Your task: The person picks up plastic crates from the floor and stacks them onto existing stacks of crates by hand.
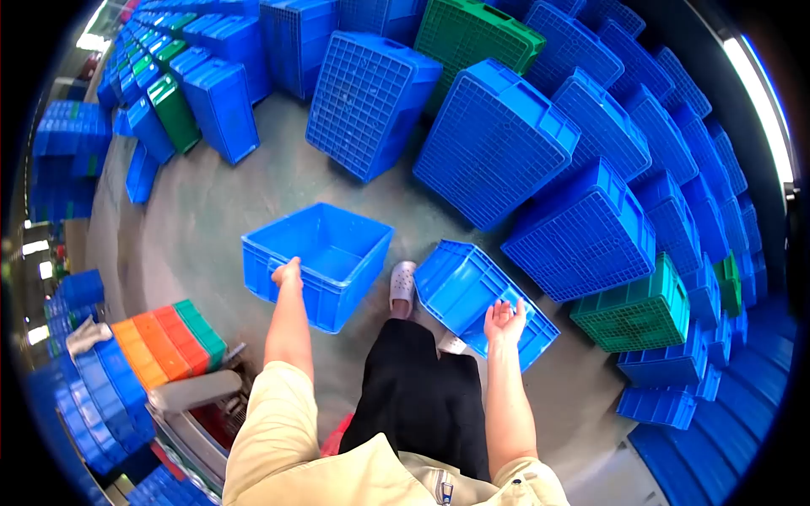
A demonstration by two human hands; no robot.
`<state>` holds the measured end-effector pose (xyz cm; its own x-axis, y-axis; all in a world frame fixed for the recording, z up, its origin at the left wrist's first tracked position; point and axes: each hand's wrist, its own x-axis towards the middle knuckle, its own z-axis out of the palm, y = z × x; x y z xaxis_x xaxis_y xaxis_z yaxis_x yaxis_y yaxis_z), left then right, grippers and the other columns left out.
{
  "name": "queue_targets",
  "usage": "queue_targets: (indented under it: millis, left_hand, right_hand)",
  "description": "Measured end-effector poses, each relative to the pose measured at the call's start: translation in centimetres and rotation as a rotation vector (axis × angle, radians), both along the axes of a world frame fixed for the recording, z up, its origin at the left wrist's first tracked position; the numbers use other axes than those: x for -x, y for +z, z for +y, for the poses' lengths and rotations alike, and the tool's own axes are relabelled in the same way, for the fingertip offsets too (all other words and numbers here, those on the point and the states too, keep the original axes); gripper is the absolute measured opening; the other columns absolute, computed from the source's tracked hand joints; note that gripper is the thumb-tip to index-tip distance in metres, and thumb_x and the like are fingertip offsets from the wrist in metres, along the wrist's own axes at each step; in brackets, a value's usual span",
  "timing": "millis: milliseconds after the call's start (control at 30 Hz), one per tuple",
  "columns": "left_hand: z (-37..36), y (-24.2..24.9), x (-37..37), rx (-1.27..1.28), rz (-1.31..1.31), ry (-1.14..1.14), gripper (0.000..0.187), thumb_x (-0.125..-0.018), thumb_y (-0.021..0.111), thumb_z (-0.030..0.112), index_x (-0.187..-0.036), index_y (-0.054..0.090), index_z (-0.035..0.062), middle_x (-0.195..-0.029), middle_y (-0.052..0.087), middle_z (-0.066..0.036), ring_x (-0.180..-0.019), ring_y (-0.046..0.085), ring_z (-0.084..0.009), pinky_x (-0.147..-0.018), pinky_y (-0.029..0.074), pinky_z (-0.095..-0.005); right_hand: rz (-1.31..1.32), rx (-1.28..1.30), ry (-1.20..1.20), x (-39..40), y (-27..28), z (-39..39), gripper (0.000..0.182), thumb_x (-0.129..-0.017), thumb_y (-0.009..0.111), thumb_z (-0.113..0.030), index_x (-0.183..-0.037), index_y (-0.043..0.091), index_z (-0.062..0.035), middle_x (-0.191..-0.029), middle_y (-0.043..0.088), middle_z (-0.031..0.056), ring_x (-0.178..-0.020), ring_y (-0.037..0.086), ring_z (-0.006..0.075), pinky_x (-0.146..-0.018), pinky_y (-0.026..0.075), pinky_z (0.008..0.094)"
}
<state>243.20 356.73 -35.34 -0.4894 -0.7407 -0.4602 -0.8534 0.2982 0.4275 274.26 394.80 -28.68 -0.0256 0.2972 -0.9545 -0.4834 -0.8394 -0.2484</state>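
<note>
My left hand (pixel 288 271) is closed over the near rim of a blue plastic crate (pixel 319 291), whose open top faces up and shows nothing inside. To the right, a second blue crate (pixel 462 291) lies tipped, its ribbed outer wall turned toward me, close by my shoe (pixel 403 282). My right hand (pixel 504 321) overlaps that tipped crate in this view, palm up, the fingers loosely bent and somewhat apart with nothing between them.
Stacks of blue crates (pixel 498 143) curve along the back and right, with a few green crates (pixel 637 305) among them. Orange crates (pixel 160 341) and blue ones sit at lower left beside a metal-framed cart or machine (pixel 198 392). Grey floor (pixel 245 190) lies between.
</note>
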Motion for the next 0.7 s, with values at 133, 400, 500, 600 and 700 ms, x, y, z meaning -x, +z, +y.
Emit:
queue_targets:
  millis: [133, 400, 500, 600, 700]
  left_hand:
    - [-6.0, -0.7, -9.9, -0.161, 0.098, 0.063, 0.045, -0.058, 0.069, 0.008, -0.095, 0.053, -0.0104, -0.099, 0.057, -0.015, -0.08, 0.057, -0.0218, -0.071, 0.046, -0.0368]
    - [-11.1, 4.5, -34.9, -0.441, 0.213, 0.43, 0.043, -0.058, 0.056, -0.001, -0.101, 0.05, 0.0017, -0.092, 0.055, -0.008, -0.077, 0.055, -0.0216, -0.057, 0.047, -0.0358]
    - [-12.9, 7.3, -41.6, -0.441, 0.081, 0.562, 0.036, -0.061, 0.057, 0.001, -0.097, 0.05, -0.001, -0.087, 0.055, -0.011, -0.072, 0.057, -0.025, -0.054, 0.049, -0.0404]
    - [-14.6, 7.2, -50.7, -0.583, 0.152, 0.75, 0.032, -0.065, 0.057, 0.001, -0.096, 0.05, 0.001, -0.086, 0.055, -0.011, -0.075, 0.057, -0.0271, -0.06, 0.05, -0.0455]
    - [-13.4, 9.8, -58.7, -0.71, 0.227, 0.944, 0.033, -0.065, 0.055, 0.001, -0.098, 0.049, 0.0037, -0.089, 0.054, -0.012, -0.077, 0.056, -0.0284, -0.063, 0.049, -0.0479]
  right_hand:
    - [-0.157, 0.234, -0.033, -3.2, 0.2, 0.1, 0.047, -0.07, 0.065, -0.038, -0.099, 0.041, -0.0103, -0.092, 0.051, 0.0044, -0.09, 0.047, 0.0221, -0.085, 0.034, 0.0421]
    - [-0.837, -1.213, 1.561, -2.0, -0.1, -0.5, 0.046, -0.064, 0.069, -0.024, -0.101, 0.045, -0.0101, -0.111, 0.047, 0.0079, -0.107, 0.039, 0.0238, -0.088, 0.029, 0.0433]
    - [-1.113, -1.755, 1.84, 0.2, 2.6, 1.0, 0.07, -0.057, 0.073, -0.034, -0.113, 0.045, -0.0025, -0.118, 0.046, 0.0127, -0.113, 0.039, 0.0299, -0.09, 0.032, 0.042]
    - [-0.162, -1.043, 2.439, -0.6, -2.6, 2.0, 0.053, -0.065, 0.065, -0.048, -0.085, 0.06, 0.0013, -0.079, 0.062, 0.0167, -0.077, 0.06, 0.0298, -0.067, 0.047, 0.0345]
    - [0.071, -1.101, 2.66, -3.5, -2.5, -1.6, 0.051, -0.063, 0.069, -0.04, -0.095, 0.059, -0.0012, -0.089, 0.06, 0.0175, -0.087, 0.058, 0.0278, -0.077, 0.044, 0.0352]
